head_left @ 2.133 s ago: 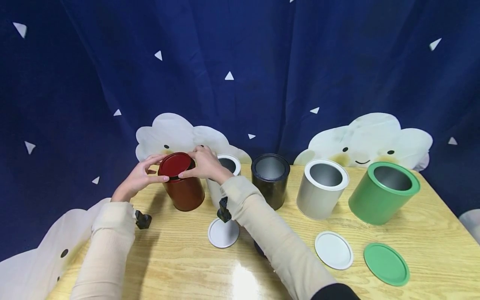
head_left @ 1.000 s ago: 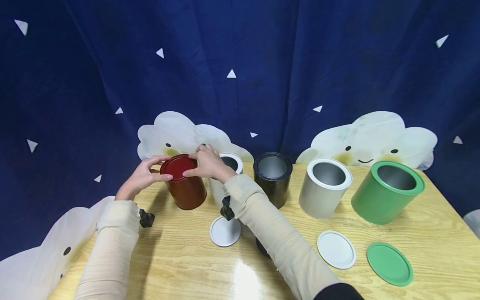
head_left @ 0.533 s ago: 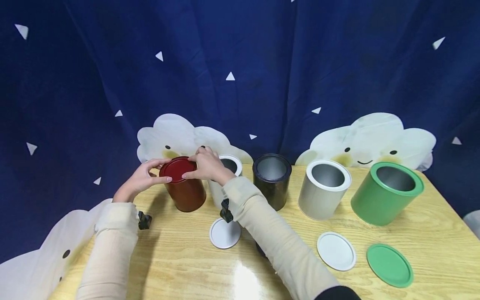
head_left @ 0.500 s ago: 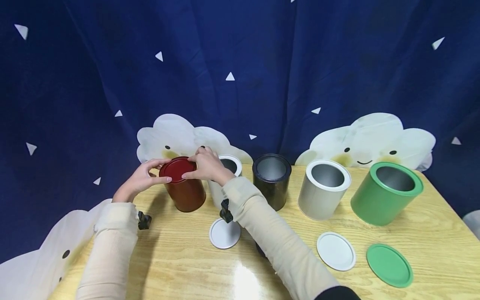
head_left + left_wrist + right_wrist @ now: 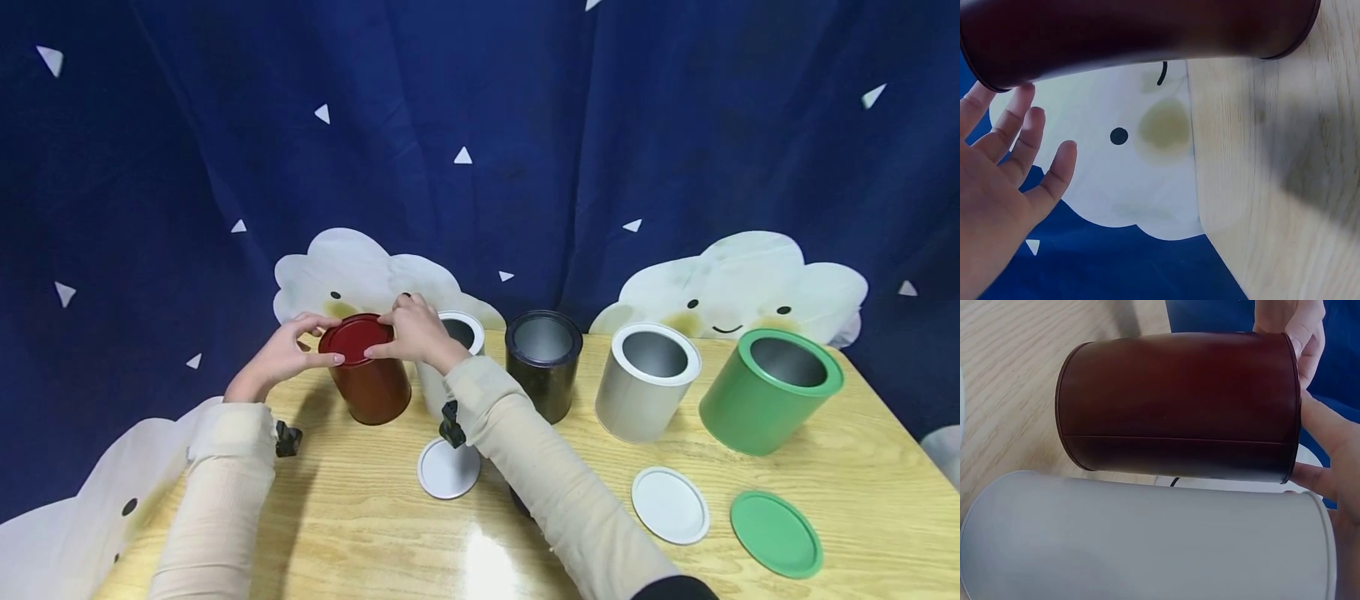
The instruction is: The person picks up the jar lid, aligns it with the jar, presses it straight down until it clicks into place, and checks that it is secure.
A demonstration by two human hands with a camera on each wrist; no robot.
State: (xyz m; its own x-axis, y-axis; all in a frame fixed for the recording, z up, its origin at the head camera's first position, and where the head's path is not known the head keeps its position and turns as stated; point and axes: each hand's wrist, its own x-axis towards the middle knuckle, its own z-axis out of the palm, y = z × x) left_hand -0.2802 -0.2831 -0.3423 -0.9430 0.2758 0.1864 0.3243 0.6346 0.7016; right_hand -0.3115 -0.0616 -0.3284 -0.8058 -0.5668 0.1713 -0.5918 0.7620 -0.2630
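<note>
The dark red can (image 5: 372, 393) stands upright at the left of the row, its red lid (image 5: 352, 339) lying level within the rim. On the left, my left hand (image 5: 283, 357) touches the rim with its thumb in front and fingers behind. Opposite it, my right hand (image 5: 417, 330) has thumb and forefinger extended over the lid's right edge. In the left wrist view, the left hand's loosely spread fingers (image 5: 1019, 128) reach the can's top edge. The right wrist view shows fingertips of both hands along the red can's (image 5: 1179, 403) rim.
Several topless cans stand to the right: a white can (image 5: 435, 390) behind my right wrist, a black can (image 5: 547, 383), another white can (image 5: 637, 396) and a green can (image 5: 753, 408). White lids (image 5: 448, 468) and a green lid (image 5: 776, 533) lie in front. My right sleeve covers a dark disc (image 5: 520, 502).
About two seconds ago the red lid's front edge showed a dark gap at the rim; now it sits level. Both hands have kept nearly the same places.
</note>
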